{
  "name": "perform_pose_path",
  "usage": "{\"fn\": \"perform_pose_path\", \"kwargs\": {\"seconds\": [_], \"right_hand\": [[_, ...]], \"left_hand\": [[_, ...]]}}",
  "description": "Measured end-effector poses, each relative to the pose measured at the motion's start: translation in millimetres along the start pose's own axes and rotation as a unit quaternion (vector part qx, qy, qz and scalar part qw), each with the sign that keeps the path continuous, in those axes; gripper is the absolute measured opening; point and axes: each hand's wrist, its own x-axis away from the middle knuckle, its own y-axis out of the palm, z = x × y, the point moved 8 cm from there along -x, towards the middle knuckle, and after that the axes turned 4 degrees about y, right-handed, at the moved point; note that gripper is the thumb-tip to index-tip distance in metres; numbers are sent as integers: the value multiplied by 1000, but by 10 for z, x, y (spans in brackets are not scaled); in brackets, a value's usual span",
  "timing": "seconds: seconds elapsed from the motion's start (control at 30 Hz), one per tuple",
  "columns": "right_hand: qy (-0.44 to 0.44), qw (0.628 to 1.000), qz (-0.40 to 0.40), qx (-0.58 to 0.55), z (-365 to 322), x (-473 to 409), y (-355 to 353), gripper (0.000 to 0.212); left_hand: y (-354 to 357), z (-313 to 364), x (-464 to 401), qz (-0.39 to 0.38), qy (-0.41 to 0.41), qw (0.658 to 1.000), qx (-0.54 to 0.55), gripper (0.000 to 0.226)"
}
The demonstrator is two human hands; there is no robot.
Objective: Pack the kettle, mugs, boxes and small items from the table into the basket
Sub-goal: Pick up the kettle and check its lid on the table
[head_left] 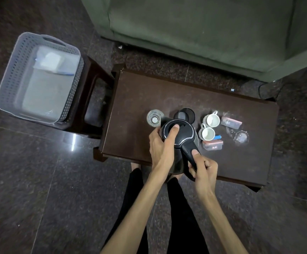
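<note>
A black kettle is held over the front of the dark table. My right hand grips its handle, and my left hand clasps its side with the thumb on the lid. Behind it sits the round black kettle base. A clear glass stands to the left. Two white mugs stand to the right, beside two small clear boxes, a blue item and clear glass pieces. The grey basket holds a pale flat item.
The basket rests on a dark stool left of the table. A green sofa stands behind the table. My legs show below the table's front edge on a dark tiled floor.
</note>
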Motion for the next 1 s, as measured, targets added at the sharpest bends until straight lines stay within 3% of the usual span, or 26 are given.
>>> {"fn": "perform_pose_path", "kwargs": {"seconds": [0.13,0.23,0.4,0.63,1.0], "right_hand": [[26,999,7,36,205,-70,-3,54],[57,997,15,54,334,-143,57,57],[81,993,16,81,457,-319,211,63],[113,984,33,134,527,-610,337,65],[122,973,36,192,466,-800,371,62]], "left_hand": [[48,-409,-191,3,-52,999,13,82],[38,-571,-328,3,-82,996,15,91],[-7,-590,-541,-10,-106,994,30,63],[44,-1062,-1128,-17,-156,988,-14,94],[98,-731,-1038,-44,-170,985,2,81]]}}
